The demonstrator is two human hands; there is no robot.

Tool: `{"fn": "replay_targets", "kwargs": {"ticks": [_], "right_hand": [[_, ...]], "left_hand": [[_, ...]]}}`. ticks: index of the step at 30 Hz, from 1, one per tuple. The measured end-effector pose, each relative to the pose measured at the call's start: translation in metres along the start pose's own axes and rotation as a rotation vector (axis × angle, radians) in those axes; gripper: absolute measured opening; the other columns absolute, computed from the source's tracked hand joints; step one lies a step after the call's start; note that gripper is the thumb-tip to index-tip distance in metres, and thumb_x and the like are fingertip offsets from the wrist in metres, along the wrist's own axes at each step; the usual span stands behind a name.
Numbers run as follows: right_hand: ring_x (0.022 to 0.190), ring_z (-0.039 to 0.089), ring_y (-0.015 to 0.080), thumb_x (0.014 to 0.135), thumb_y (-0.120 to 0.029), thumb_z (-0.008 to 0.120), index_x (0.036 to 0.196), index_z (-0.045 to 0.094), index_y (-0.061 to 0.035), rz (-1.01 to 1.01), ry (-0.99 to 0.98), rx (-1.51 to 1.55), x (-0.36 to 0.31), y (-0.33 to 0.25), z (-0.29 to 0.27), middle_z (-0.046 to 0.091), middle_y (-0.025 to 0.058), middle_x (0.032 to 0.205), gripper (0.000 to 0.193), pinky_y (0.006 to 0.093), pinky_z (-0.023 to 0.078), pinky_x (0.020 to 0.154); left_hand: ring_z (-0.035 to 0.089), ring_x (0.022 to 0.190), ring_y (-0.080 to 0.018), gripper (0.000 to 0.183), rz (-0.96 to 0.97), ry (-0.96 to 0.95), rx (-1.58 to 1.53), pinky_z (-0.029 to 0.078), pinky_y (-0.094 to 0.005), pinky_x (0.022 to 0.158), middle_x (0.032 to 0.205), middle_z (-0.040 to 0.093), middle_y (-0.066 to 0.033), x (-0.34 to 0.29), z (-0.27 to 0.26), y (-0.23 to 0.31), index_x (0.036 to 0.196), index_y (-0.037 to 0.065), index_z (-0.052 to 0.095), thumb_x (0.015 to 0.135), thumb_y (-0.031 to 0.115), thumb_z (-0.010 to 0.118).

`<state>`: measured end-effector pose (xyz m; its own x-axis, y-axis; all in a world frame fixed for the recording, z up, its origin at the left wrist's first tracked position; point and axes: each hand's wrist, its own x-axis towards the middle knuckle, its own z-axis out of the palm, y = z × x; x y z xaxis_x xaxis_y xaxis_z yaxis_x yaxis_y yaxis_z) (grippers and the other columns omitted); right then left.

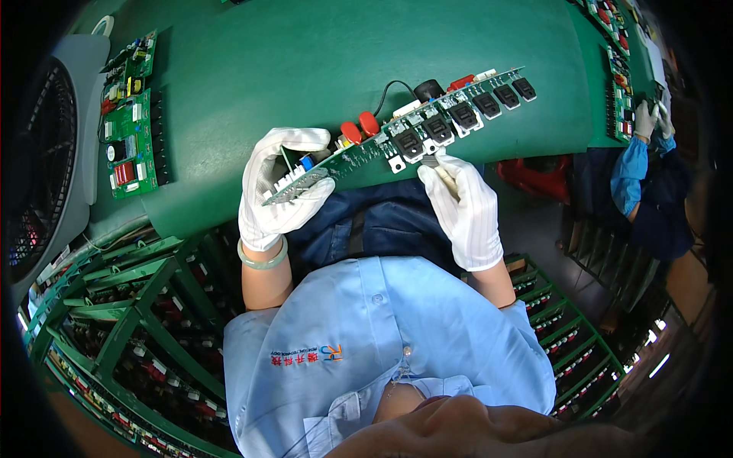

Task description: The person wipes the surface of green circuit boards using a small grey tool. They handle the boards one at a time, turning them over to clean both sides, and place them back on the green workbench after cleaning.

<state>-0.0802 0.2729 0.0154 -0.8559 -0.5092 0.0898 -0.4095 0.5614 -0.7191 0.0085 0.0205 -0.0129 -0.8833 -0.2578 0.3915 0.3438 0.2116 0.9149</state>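
My left hand point(281, 187), in a white glove, is closed round the left end of a long green circuit board point(347, 162). The board is held tilted above the table's near edge, its right end raised. Along its side facing me runs a row of several black transistors point(437, 130). Two red disc parts point(360, 127), a black cylinder and a looped black wire stand on its far side. My right hand point(463, 204), also gloved, pinches a small brush-like tool point(448, 181) with a tan handle. Its grey tip is against or close to the board's lower edge, beside the transistors.
Finished-looking circuit boards point(136, 141) lie at the left of the green table point(252, 69), next to a large grey fan point(50, 153). Green racks point(145, 305) loaded with boards flank me. At the right, a co-worker's gloved hands point(649, 118) are near more boards point(620, 91).
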Motion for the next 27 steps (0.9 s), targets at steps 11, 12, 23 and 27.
{"fn": "replay_targets", "kwargs": {"ticks": [11,12,23,27], "right_hand": [[0.060,0.061,0.0219,0.091,-0.007,0.061,0.111,0.049,0.0036,-0.152,0.562,0.628,0.022,0.047,-0.046,0.064,0.0220,0.088,0.026,0.0359,0.056,0.061],[0.061,0.061,0.0229,0.090,-0.008,0.061,0.113,0.048,0.0033,-0.238,0.627,0.666,0.023,0.060,-0.047,0.063,0.0223,0.089,0.028,0.0366,0.056,0.063],[0.064,0.057,0.0129,0.092,-0.005,0.060,0.114,0.057,0.0076,-0.019,0.666,0.498,0.051,0.072,-0.010,0.065,0.0135,0.093,0.026,0.0249,0.049,0.063],[0.066,0.057,0.0079,0.096,-0.013,0.056,0.114,0.065,0.0042,0.223,0.496,0.591,0.062,0.048,-0.021,0.069,0.0115,0.105,0.026,0.0215,0.046,0.055]], "left_hand": [[0.064,0.101,-0.0286,0.058,-0.099,0.019,-0.161,0.052,-0.0390,0.088,0.108,0.063,-0.0187,-0.002,0.001,0.001,0.120,-0.002,0.051,0.069,-0.005,0.078],[0.064,0.101,-0.0290,0.059,-0.095,0.015,-0.165,0.052,-0.0393,0.088,0.107,0.063,-0.0185,-0.002,0.002,0.000,0.120,-0.002,0.051,0.068,-0.005,0.078],[0.065,0.096,-0.0287,0.058,-0.076,0.025,-0.124,0.052,-0.0375,0.087,0.103,0.065,-0.0160,-0.005,-0.001,0.000,0.119,-0.003,0.052,0.068,-0.003,0.077],[0.064,0.089,-0.0208,0.043,-0.218,0.014,-0.029,0.049,-0.0311,0.085,0.099,0.064,-0.0133,0.009,0.000,0.019,0.105,-0.005,0.060,0.065,-0.001,0.075]]}}
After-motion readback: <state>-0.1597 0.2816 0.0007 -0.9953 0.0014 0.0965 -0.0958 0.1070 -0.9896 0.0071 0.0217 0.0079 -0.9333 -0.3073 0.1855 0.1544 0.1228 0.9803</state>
